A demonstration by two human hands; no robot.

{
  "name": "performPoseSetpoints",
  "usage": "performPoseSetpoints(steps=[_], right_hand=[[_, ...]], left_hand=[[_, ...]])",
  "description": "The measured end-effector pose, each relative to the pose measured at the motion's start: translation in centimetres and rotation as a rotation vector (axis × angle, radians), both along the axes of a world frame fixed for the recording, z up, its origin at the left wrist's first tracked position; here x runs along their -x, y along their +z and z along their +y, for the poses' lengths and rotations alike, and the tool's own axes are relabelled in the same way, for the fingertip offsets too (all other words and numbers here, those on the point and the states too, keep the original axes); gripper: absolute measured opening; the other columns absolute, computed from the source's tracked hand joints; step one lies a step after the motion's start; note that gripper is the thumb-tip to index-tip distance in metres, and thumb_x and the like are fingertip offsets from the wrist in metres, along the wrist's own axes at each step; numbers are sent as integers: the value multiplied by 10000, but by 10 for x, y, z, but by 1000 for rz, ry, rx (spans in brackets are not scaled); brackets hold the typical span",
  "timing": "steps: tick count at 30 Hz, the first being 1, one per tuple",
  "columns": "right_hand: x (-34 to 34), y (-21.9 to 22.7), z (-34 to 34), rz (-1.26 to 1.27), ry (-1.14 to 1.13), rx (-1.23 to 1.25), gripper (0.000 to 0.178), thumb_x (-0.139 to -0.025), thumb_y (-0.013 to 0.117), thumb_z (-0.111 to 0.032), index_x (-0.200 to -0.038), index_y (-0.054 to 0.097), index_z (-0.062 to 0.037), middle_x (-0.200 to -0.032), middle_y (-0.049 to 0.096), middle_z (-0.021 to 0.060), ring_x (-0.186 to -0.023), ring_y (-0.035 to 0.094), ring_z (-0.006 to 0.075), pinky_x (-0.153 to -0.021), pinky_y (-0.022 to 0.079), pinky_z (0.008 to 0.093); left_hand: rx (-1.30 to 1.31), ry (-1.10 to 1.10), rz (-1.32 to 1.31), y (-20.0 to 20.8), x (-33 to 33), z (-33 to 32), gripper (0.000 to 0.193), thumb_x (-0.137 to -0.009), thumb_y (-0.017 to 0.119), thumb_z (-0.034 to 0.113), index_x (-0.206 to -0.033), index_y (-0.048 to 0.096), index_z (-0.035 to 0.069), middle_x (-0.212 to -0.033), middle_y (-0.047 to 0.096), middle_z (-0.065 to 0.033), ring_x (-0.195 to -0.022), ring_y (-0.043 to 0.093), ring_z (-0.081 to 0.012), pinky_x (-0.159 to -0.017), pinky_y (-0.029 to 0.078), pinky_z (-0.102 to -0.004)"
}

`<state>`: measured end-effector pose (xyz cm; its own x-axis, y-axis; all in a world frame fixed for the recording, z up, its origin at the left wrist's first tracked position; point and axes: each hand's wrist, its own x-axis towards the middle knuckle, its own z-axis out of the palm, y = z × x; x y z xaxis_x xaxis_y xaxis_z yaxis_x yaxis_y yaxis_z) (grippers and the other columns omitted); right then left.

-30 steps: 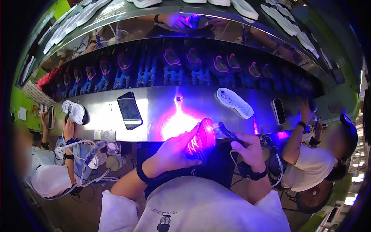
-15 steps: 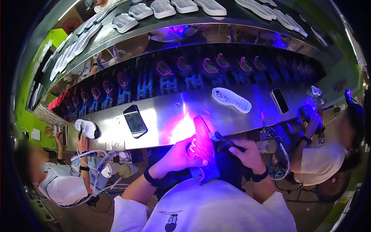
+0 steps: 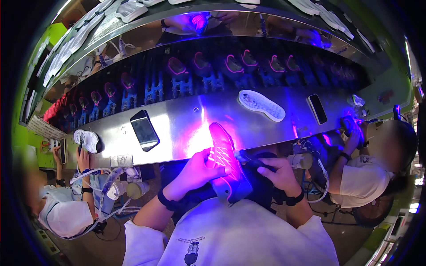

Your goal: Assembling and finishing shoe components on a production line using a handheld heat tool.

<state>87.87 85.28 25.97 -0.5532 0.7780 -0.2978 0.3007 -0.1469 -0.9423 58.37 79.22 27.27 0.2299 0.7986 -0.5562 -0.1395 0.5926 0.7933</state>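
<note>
A shoe upper (image 3: 220,156), lit pink and violet, points away from me with its laced top facing up. My left hand (image 3: 195,170) is closed round its left side, the thumb lying over the lacing. In my right hand (image 3: 279,175) is a dark-handled tool (image 3: 253,161). The tool's head is at the right side of the shoe; violet glare hides its exact shape and whether it touches. Just beyond the shoe lies the metal bench edge (image 3: 177,153).
On the bench are a phone (image 3: 145,131), a white sole (image 3: 262,105) and another phone (image 3: 317,109). Behind them several dark shoe uppers (image 3: 234,63) stand on racks. White soles (image 3: 131,11) line the upper shelf. Co-workers sit at left (image 3: 66,213) and right (image 3: 364,177).
The shoe has rolled so its laces face up more. My left thumb now lies across the lacing. The tool has moved lower along the shoe's right side. The whole view has shifted slightly.
</note>
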Motion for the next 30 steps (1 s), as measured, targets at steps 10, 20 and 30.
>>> performPoseSetpoints(steps=[10, 20, 30], right_hand=[[-33, -3, 4, -52, 92, 276, 302, -904, 776, -108, -1172, 737, 24, -868, 696, 21, -772, 602, 75, -667, 468, 224], [-20, 15, -1, -147, 30, -257, 319, -828, 802, -80, -1133, 738, -14, -733, 602, 87, -648, 566, 174, -603, 436, 313], [-1, 49, 41, -210, 180, -413, 338, -795, 792, -54, -1130, 745, -58, -709, 588, 94, -616, 572, 213, -596, 446, 324]], left_hand=[[-144, 142, 152, -8, 13, 17, 744, -836, 822, 183, -1391, 442, -136, -1200, 681, -149, -1069, 693, -204, -944, 564, -339], [122, 403, -151, -24, 1, 6, 612, -951, 711, 205, -1410, 440, -96, -1240, 655, -148, -1093, 687, -213, -948, 569, -350], [395, 465, -587, -11, -8, -17, 546, -1051, 530, 427, -1442, 464, 51, -1292, 633, -120, -1157, 674, -225, -815, 633, -337]])
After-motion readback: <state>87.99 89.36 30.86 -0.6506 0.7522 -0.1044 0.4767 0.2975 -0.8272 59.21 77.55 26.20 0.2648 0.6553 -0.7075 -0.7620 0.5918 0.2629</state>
